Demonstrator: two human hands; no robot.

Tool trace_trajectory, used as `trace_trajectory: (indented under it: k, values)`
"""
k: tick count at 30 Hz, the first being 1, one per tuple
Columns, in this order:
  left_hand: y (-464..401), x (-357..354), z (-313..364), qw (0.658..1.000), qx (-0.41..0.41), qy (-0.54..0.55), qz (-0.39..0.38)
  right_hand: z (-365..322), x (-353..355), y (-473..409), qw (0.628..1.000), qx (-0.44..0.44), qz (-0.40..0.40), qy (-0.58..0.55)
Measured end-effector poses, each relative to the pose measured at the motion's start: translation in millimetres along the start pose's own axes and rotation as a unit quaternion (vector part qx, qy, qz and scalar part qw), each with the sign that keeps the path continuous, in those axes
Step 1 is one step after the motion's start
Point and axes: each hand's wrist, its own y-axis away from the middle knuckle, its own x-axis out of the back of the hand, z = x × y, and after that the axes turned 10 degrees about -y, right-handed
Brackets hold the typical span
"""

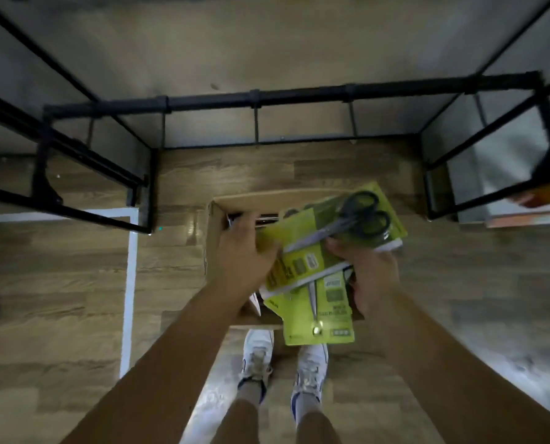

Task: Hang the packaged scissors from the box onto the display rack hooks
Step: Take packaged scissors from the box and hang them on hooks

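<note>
Yellow-green scissors packs (328, 238) sit pinched in the right hand (371, 277); left hand (241, 254) fingers spread beside them.

Retail-type setting, possibly a mock shop. Indicators: black metal display rack (257, 99) with hook rods, carded scissors packs (325, 238) in retail packaging, stock box (214, 219) on wood-pattern floor (59, 283), white floor tape (129, 283).
</note>
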Motion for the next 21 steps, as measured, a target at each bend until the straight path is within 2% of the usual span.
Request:
trace_trajectory:
  k: [4,9,15,18,21]
  values:
    - [44.3,72.5,56.2,0.983,0.035,0.167,-0.062,-71.9,8.4,93.0,0.992,0.078,-0.103,0.015]
    - [117.3,157.1,117.7,0.942,-0.037,0.3,-0.143,-148.5,14.1,198.7,0.965,0.155,-0.212,-0.001]
    - [185.7,220.6,163.8,0.9,-0.087,0.368,-0.217,-207.5,-1.0,290.5,0.923,0.22,-0.317,-0.004]
    - [208.8,239.5,178.1,0.862,-0.107,0.419,-0.266,-226.1,-11.2,319.1,0.912,0.234,-0.336,-0.015]
    - [230.9,251.5,189.0,0.814,-0.128,0.474,-0.309,-245.4,-19.6,340.6,0.892,0.23,-0.388,-0.034]
